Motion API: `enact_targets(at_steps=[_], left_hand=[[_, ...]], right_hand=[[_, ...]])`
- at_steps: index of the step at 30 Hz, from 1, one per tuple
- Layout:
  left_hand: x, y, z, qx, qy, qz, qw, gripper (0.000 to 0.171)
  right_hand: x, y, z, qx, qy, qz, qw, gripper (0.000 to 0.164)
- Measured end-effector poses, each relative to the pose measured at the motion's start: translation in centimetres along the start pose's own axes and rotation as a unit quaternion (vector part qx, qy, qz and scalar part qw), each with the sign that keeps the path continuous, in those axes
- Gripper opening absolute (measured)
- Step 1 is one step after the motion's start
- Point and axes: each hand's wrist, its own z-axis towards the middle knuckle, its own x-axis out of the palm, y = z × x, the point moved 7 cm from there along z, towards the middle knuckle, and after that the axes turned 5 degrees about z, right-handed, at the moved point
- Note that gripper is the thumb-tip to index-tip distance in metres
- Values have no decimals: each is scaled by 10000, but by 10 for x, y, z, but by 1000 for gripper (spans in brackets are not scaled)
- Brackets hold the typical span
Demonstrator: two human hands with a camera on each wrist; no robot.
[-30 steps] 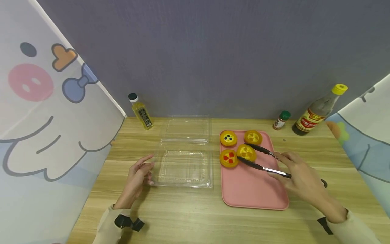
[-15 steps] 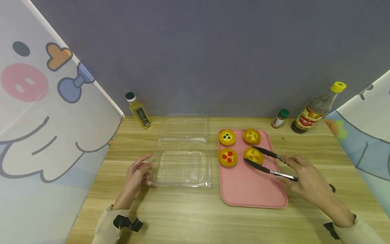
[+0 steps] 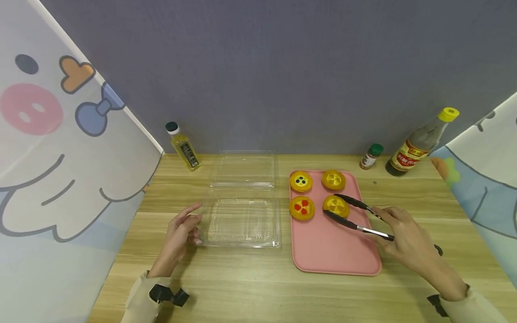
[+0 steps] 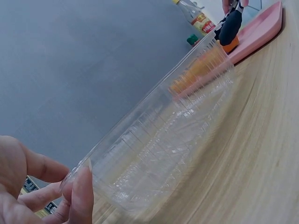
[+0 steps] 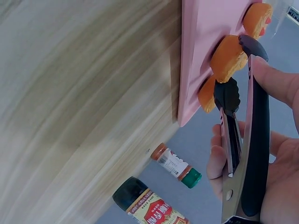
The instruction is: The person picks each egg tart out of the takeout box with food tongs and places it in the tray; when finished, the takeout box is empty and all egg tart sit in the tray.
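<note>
My left hand point(image 3: 182, 231) pinches the left rim of a hinged clear plastic box point(image 3: 241, 245), which lies with its lid folded back. In the left wrist view, thumb and finger meet at the box's edge. My right hand point(image 3: 412, 240) grips black-and-metal tongs point(image 3: 375, 232) over the right side of a pink tray point(image 3: 337, 255). Their black tips stand on either side of a yellow-topped tart point(image 3: 336, 206). To its left is a tart with red pieces point(image 3: 302, 208). Behind lie a tart with dark berries point(image 3: 300, 181) and another yellow-topped tart point(image 3: 334, 180).
An oil bottle point(image 3: 185, 149) stands at the back left. A small green-capped jar point(image 3: 370, 157) and a yellow-capped sauce bottle point(image 3: 414, 148) are at the back right. A grey wall point(image 3: 258, 76) rises behind the wooden table point(image 3: 242, 282).
The right hand and tongs have moved slightly right, and the tart between the tips now lies apart from the red-topped one. The left hand stays at the box.
</note>
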Motion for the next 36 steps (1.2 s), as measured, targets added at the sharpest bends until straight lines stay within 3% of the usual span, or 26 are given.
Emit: enact_targets(at_steps=[17,23,36], left_hand=[[2,-1,0,-3,1,28,10000,45],[1,-3,-1,30,-68,72,9999,46],[0,-5,-1,62,-61,194,9998,47]], right_hand=[[1,-2,-1,155,-60,163,9997,81],[-5,-3,0,154,-266,290,9991,86],[-8,-31,-10,490,-690,558,9948,87]])
